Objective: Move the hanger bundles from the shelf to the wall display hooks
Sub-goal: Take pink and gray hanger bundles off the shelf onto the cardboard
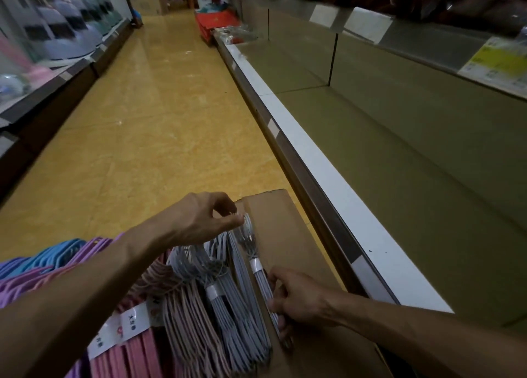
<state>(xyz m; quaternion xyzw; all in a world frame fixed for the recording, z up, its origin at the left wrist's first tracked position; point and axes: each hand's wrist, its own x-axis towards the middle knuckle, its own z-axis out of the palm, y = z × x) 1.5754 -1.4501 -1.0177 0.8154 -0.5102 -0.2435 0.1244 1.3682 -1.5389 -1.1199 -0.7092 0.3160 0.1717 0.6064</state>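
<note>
- shop aisle with a yellow tiled floor [148,115] runs ahead; blurred goods line a low shelf on the far left.
- at the bottom left lies a heap of hanger bundles: blue and purple ones [42,263], then pink ones with white paper labels [125,329], then pinkish-grey and grey sets.
- left hand [205,218] reaches over the heap, thumb and fingers pinched together on the metal hooks at the top of the grey hanger bundle [262,286].
- right hand [299,297] is curled around the lower stems of that same bundle, which lies along a cardboard box [288,235] beside the heap.
- to the right, a long shelf [413,163] with a white front edge stands bare; no wall hooks show in this view.
- judged step: picking up one bundle. next it calls for lifting with both hands so the wire hooks clear the neighbouring sets without snagging, then carrying it to the display hooks.
</note>
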